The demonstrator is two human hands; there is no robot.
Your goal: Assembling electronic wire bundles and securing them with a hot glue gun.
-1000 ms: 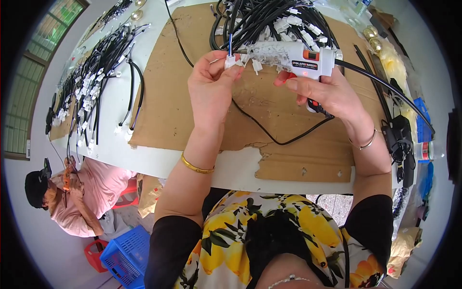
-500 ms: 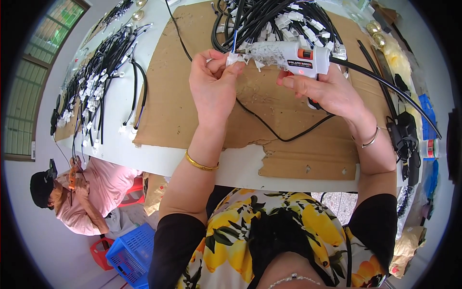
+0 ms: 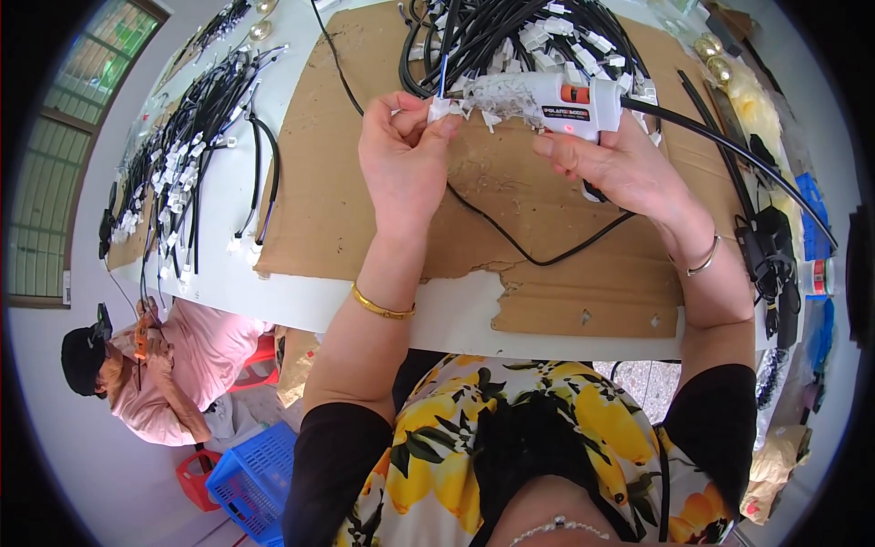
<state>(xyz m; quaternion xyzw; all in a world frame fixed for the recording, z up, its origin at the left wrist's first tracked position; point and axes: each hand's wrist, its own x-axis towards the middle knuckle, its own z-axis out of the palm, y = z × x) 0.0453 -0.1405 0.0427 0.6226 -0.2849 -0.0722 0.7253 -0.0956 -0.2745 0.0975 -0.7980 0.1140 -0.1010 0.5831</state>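
Glue gun (image 3: 583,96), white with an orange window and a small lit red lamp on its side, sits level in the right hand (image 3: 615,169), whose fingers curl around its handle; how far the trigger is pressed cannot be told. Clear, stringy residue coats its front, and a thick black rod (image 3: 702,128) runs from its rear toward the right.

Thumb and fingertips of the left hand (image 3: 406,169) pinch a white plastic connector (image 3: 440,110), from which blue and white wires (image 3: 444,77) rise into black sheathing. The gun's nozzle points at this connector's upper end; whether they touch is too small to tell.

Both hands are above a brown cardboard sheet (image 3: 365,210) on a white table (image 3: 273,296). Just beyond them lies a heap of black cables (image 3: 510,41) with white connectors, and a thin black cord (image 3: 497,232) loops across the cardboard below. On the left lie another cable bundle (image 3: 187,150) and, beside it, two separate cables (image 3: 275,182). Further left, a co-worker in a pink shirt (image 3: 205,351) holds an orange tool (image 3: 140,337), near a blue plastic basket (image 3: 255,479).
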